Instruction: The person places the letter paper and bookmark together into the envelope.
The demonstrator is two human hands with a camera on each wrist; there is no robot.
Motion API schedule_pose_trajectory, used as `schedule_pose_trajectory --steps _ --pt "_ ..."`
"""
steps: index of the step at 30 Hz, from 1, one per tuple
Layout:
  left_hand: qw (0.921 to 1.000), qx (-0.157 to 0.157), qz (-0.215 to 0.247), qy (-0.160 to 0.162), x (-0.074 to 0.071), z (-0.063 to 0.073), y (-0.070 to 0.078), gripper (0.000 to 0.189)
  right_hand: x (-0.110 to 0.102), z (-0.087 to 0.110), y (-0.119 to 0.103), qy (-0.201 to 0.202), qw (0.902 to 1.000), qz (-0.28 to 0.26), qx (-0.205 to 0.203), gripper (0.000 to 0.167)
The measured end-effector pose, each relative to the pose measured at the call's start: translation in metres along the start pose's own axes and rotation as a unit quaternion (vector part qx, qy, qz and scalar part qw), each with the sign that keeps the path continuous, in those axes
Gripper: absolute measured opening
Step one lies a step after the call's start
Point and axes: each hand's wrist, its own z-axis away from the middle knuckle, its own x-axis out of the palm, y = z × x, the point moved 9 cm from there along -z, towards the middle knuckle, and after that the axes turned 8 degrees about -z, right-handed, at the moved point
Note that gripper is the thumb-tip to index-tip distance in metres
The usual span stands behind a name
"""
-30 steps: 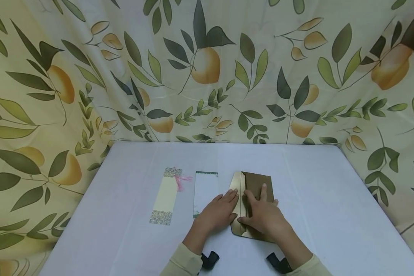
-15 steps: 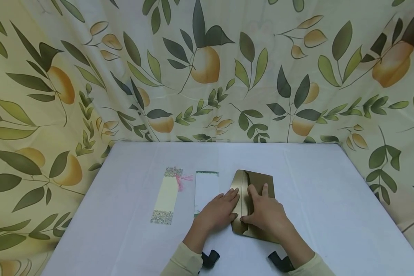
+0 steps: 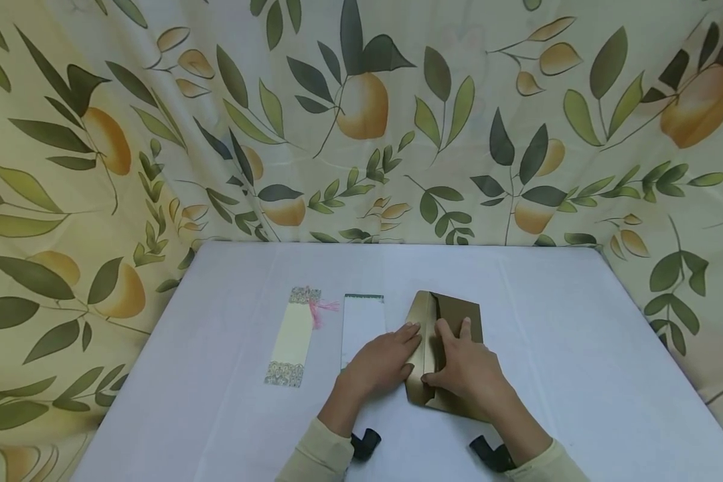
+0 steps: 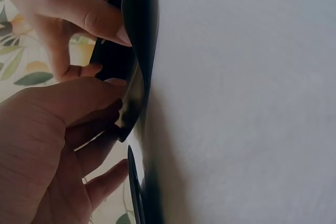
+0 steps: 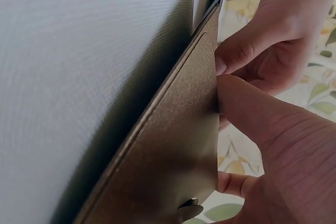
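A gold-brown envelope [image 3: 462, 314] lies on the white table, its paler flap [image 3: 422, 314] folded out to the left and a dark opening along the fold. My left hand [image 3: 378, 360] rests extended fingers on the flap, with the thumb near its lower part. Bent over the envelope, my right hand [image 3: 471, 371] holds its mouth edge, thumb and index finger set apart along the opening. The right wrist view shows the envelope's edge [image 5: 173, 124] seen close, with the right thumb [image 5: 244, 100] against it. What lies inside the envelope is hidden.
Left of the envelope lies a white card [image 3: 363, 314] with green edging, partly covered by my left hand. Farther left is a cream bookmark [image 3: 290, 335] with patterned ends and a pink tassel [image 3: 316, 313]. A leaf-and-fruit patterned curtain [image 3: 313, 174] stands behind the table.
My right hand has shifted slightly right with the mouth edge, and the dark gap beside the flap looks wider. My left hand stays on the flap. The head view has tilted a little.
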Motion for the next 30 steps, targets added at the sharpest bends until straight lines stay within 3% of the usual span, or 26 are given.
schedule_pose_trajectory --steps 5,17,23,30 --pt "0.9999 0.004 0.01 0.008 -0.002 0.0 -0.003 0.056 0.001 0.0 0.0 -0.003 1.0 -0.003 0.0 0.091" --pt "0.9967 -0.029 0.075 0.005 -0.006 0.003 -0.029 0.052 0.001 -0.001 0.0 -0.011 0.9999 -0.009 0.006 0.096" --pt "0.9972 -0.035 0.066 0.006 -0.009 0.006 -0.042 0.048 0.001 -0.001 0.001 -0.015 0.9998 -0.009 0.01 0.096" --pt "0.9943 -0.079 0.067 0.025 -0.005 0.011 -0.066 0.051 0.002 0.0 0.0 -0.019 0.9997 -0.006 0.012 0.098"
